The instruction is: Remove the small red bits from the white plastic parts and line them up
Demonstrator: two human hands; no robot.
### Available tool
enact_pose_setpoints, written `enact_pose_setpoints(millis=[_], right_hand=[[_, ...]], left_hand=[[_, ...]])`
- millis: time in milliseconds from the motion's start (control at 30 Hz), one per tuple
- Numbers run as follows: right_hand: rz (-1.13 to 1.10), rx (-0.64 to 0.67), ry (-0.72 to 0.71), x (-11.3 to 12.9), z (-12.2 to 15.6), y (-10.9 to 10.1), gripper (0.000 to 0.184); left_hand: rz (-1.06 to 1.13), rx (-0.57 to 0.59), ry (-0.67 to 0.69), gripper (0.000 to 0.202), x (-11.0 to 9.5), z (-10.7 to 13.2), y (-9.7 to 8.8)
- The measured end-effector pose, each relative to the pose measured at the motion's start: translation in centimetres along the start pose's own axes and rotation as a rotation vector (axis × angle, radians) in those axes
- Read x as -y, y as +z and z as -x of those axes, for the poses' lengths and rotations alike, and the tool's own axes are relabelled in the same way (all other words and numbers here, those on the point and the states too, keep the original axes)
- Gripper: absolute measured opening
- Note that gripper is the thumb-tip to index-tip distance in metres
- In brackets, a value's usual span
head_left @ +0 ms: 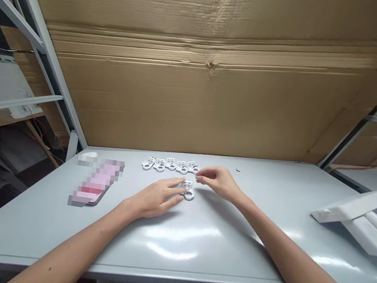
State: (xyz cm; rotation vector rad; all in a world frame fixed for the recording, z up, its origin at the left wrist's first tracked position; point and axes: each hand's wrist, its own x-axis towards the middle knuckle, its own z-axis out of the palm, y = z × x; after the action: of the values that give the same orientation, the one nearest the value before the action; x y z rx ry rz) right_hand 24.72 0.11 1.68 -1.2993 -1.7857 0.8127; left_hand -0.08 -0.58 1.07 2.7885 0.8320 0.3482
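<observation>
A small white plastic part with a ring-shaped end (188,193) lies flat on the table. My left hand (159,197) reaches over its left side, thumb and fingertips set against its edge and holding it on the tabletop. Just above and to the right, my right hand (219,182) is closed in a pinch; whatever is between its fingertips is too small to make out. Behind the hands is a row of several similar white plastic parts (160,164), the rightmost close to my right fingertips.
On the left lie a blurred pink phone-like object (99,182) and a white rounded item (89,157). White folded packaging (357,216) sits at the right. A tiny dark curved bit (238,170) is near the back. Cardboard (193,109) walls the light grey table (228,256).
</observation>
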Motion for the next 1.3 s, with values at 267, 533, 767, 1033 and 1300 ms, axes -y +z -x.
enact_pose_setpoints(millis=[267,533,767,1033,1300], right_hand=[[0.149,0.059,-0.206,-0.8,0.0,0.7,0.018],[0.197,0.084,-0.298,-1.5,-0.2,1.2,0.013],[0.173,0.143,-0.301,-1.2,0.1,1.7,0.014],[0.282,0.164,-0.372,-1.1,0.2,1.8,0.018],[0.318,0.144,-0.416,-0.7,0.2,0.8,0.018]], left_hand=[[0.028,0.017,0.025,0.04,-0.2,-0.1,-0.1],[0.037,0.025,0.037,0.041,-0.1,-0.2,-0.1],[0.022,-0.047,0.082,0.039,0.0,-0.3,-0.2],[-0.029,-0.089,0.091,0.034,0.5,-0.4,-0.1],[-0.042,-0.117,0.117,0.029,0.7,-0.4,0.3]])
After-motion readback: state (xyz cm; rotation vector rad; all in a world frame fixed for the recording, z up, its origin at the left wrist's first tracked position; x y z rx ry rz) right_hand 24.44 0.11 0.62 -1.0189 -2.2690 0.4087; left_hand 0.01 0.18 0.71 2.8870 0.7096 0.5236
